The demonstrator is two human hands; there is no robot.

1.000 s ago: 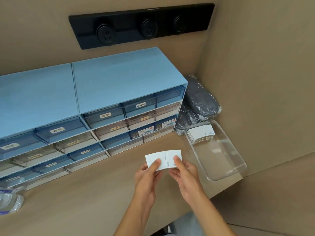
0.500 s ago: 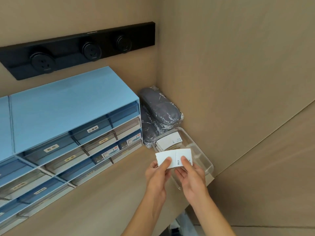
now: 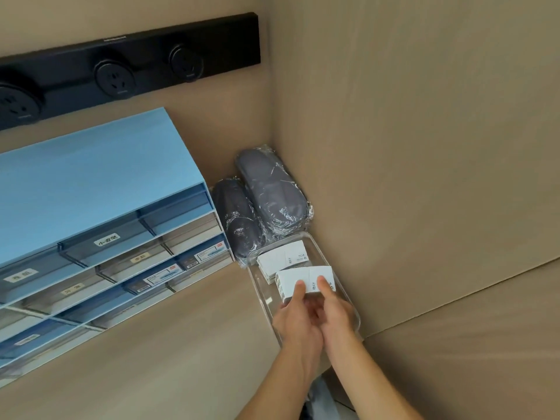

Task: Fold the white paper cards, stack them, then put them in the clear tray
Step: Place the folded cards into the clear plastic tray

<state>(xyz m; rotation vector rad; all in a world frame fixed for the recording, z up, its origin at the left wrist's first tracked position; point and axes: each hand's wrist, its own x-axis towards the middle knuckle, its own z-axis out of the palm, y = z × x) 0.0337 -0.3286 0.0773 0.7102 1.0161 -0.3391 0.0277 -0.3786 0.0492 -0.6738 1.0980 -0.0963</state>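
A stack of folded white paper cards (image 3: 304,280) is held by both hands over the clear tray (image 3: 260,291). My left hand (image 3: 298,316) grips its left lower edge with the thumb on top. Pressed against it, my right hand (image 3: 335,313) pinches the right lower edge. Another stack of white cards (image 3: 285,257) lies inside the tray at its far end, partly hidden by the held stack. The tray sits on the desk against the right wall.
A blue drawer cabinet (image 3: 100,213) with labelled drawers fills the left. Two grey items wrapped in clear film (image 3: 266,201) lie in the corner behind the tray. A black socket strip (image 3: 127,68) is on the back wall. Bare desk surface (image 3: 169,344) spreads in front of the cabinet.
Both hands carried the held card stack to the right, from above the desk to over the clear tray. The view swung right with them.
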